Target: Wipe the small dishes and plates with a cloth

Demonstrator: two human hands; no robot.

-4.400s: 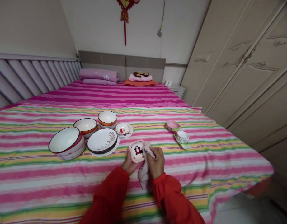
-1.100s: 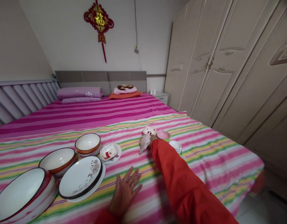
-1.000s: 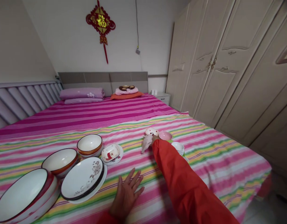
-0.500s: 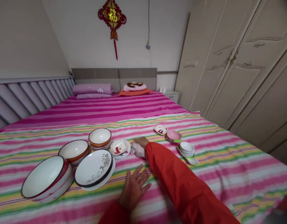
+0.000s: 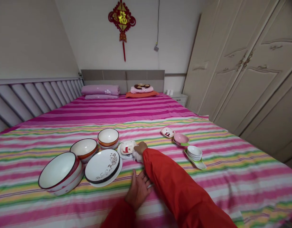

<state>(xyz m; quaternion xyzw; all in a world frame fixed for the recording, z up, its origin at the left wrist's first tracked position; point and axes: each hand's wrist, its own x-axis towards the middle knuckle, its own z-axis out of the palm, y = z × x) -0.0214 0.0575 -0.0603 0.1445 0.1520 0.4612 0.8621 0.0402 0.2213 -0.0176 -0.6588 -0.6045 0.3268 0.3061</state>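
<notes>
Head view: right hand point(image 5: 140, 147) has its fingers closed on a white cloth point(image 5: 137, 156) and touches the small red-print dish point(image 5: 127, 148), mid-bed point(image 5: 231, 177). Left hand point(image 5: 137, 190) lies flat on the bed, fingers open, holding nothing. Wiping looks partway done. The cat-print dish point(image 5: 167, 132) sits apart, beside the pink bowl point(image 5: 181, 138). Plates point(image 5: 102, 163) and bowls point(image 5: 108, 137) probably remain; can't confirm.

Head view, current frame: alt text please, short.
A person's right hand, in a red sleeve, holds a white cloth at the rim of a small square dish among bowls and plates on a striped bedspread. The left hand rests flat and open on the bedspread.
</notes>
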